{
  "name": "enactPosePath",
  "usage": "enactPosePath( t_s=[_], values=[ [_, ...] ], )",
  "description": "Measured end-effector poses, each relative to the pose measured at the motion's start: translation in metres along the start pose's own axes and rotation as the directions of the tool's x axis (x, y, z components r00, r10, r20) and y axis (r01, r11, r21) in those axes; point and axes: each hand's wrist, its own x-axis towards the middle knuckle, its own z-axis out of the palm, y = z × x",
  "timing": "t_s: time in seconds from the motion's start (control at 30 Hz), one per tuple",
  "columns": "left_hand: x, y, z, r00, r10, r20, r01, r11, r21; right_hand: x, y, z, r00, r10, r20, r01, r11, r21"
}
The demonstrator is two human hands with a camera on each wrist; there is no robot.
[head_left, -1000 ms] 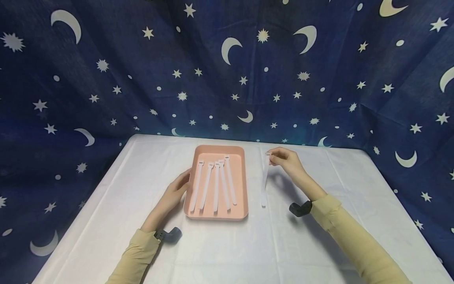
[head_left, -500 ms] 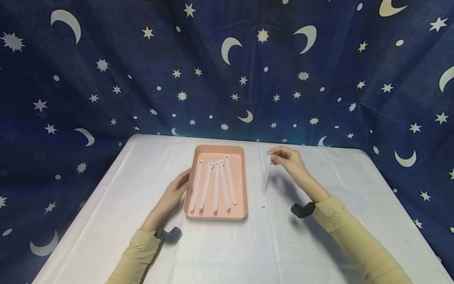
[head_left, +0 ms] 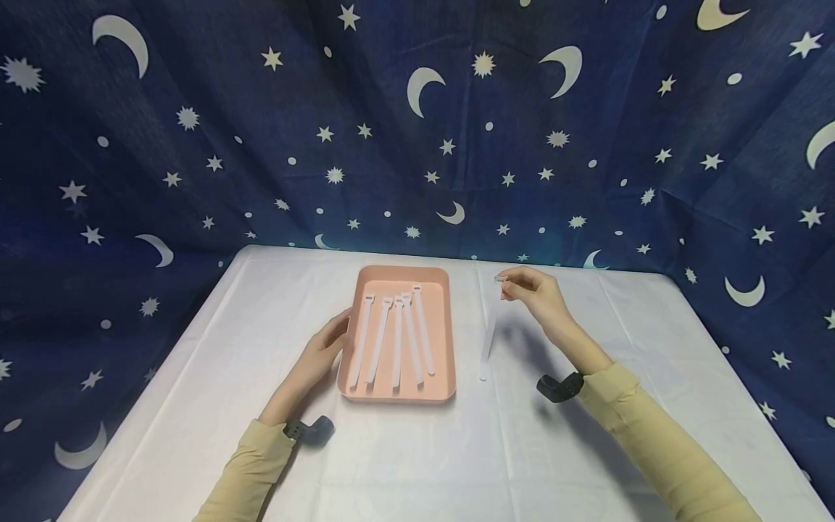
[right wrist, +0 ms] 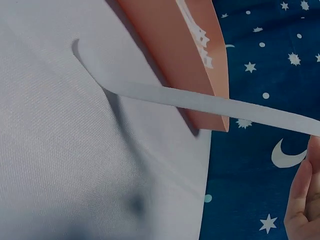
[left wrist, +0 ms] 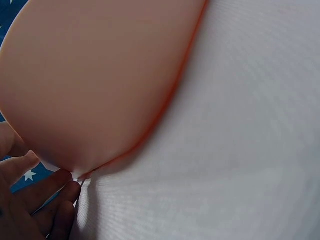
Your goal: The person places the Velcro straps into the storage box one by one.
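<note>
A pink tray lies on the white table, with several white strap-like cable ties in it, slotted heads toward the back. My left hand rests against the tray's left side; in the left wrist view its fingers touch the tray's wall. Right of the tray, my right hand pinches another white cable tie by its head end. This tie slants down, and in the right wrist view its free end curves onto the tablecloth. The fingertips' hold itself is cut off at that view's edge.
A white cloth covers the table. Behind it hangs a dark blue curtain with moons and stars. Each wrist wears a black camera, one on the left and one on the right.
My right hand has shifted slightly right and up, raising the cable tie's head end while its lower end stays nearly in place. My left hand and the tray have not moved.
</note>
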Motion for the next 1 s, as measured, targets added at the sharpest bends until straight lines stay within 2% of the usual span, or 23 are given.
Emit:
enactPosePath(
  t_s=[0.63, 0.8, 1.0],
  values=[
    [-0.001, 0.001, -0.001, 1.000, -0.002, 0.006, 0.002, 1.000, 0.006, -0.004, -0.009, -0.004, 0.999, -0.033, -0.023, 0.034, 0.998, 0.049],
    [0.000, 0.000, -0.001, 1.000, 0.002, 0.006, -0.002, 1.000, 0.003, -0.004, -0.014, -0.006, 0.997, -0.067, -0.034, 0.070, 0.993, 0.095],
    [0.000, 0.002, 0.000, 1.000, -0.023, 0.006, 0.023, 1.000, 0.008, -0.002, -0.019, -0.008, 0.994, -0.096, -0.041, 0.101, 0.985, 0.139]
  ],
)
